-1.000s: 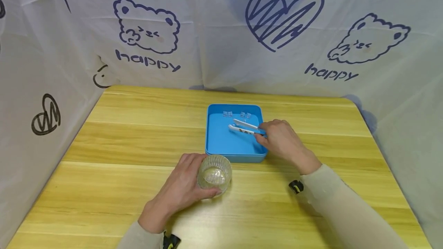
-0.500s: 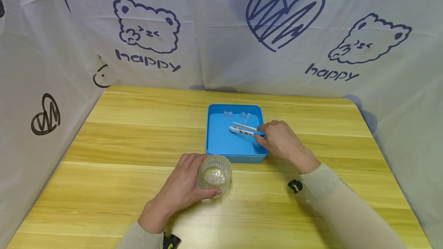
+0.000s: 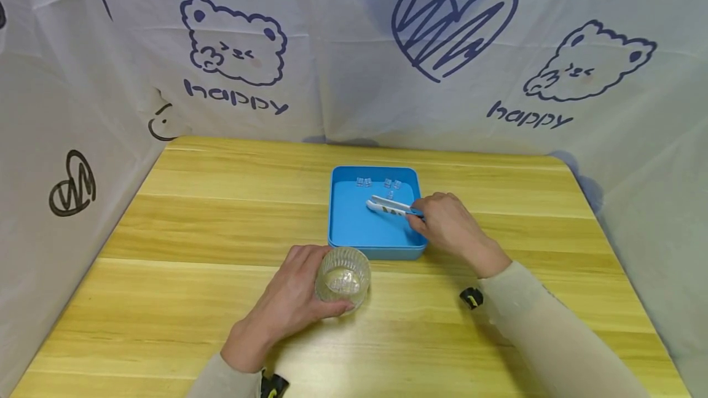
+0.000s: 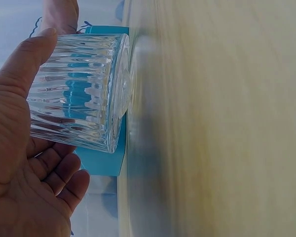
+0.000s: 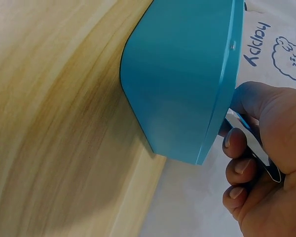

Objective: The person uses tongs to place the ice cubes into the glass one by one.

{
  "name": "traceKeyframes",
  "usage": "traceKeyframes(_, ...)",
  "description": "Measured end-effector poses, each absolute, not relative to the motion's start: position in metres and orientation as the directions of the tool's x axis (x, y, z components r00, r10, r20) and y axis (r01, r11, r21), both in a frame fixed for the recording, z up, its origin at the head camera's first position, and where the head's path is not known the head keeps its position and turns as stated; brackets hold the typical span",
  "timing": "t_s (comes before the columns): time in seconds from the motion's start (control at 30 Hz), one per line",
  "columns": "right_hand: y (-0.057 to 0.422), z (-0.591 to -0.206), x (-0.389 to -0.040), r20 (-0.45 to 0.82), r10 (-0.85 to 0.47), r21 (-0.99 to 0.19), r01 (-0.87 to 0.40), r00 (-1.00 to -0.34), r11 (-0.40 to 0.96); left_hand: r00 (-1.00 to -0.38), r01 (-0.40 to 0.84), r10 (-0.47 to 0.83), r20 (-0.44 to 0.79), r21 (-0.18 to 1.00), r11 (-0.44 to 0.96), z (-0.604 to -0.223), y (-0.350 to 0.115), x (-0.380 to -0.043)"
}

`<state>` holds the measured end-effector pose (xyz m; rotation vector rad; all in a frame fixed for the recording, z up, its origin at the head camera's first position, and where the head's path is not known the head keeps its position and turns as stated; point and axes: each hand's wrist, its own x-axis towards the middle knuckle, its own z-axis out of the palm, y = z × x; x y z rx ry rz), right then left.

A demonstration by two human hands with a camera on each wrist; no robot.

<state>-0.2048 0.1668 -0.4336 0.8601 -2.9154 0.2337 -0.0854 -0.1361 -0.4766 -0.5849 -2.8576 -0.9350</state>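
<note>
My left hand (image 3: 290, 293) grips a clear ribbed drinking glass (image 3: 359, 263) on the table, thumb at the near side. Small clear pieces show in its bottom. My right hand (image 3: 450, 223) holds a pair of tongs (image 3: 390, 206) with white arms and blue near the grip, reaching over the right wall of a square blue tray (image 3: 351, 226). The tong tips are close together, low over the tray floor; I cannot tell whether a piece sits between them. Several clear cubes (image 3: 392, 183) lie towards the tray's back wall. In the right wrist view, curled fingers (image 5: 239, 168) wrap the tongs.
Both the tray and the glass stand on a wood-grain table (image 3: 221, 220), the glass close in front of the tray. White cloth (image 3: 354, 78) with drawn bears and hearts hangs behind and at the sides. Black bands (image 3: 472, 298) show at both wrists.
The tong arms have drawn together over the tray, and their tips have dropped slightly, showing a clear cube behind them. The left hand and glass have stayed in place.
</note>
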Motion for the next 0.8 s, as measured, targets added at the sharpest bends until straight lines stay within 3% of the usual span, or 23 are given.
traceKeyframes(0.8, 0.1675, -0.4355, -0.2027, 0.147, -0.522, -0.132, -0.54, -0.84, 0.831, -0.922, 0.386, 0.337, 0.192, 0.545, 0.744, -0.4773, -0.1368, -0.0853)
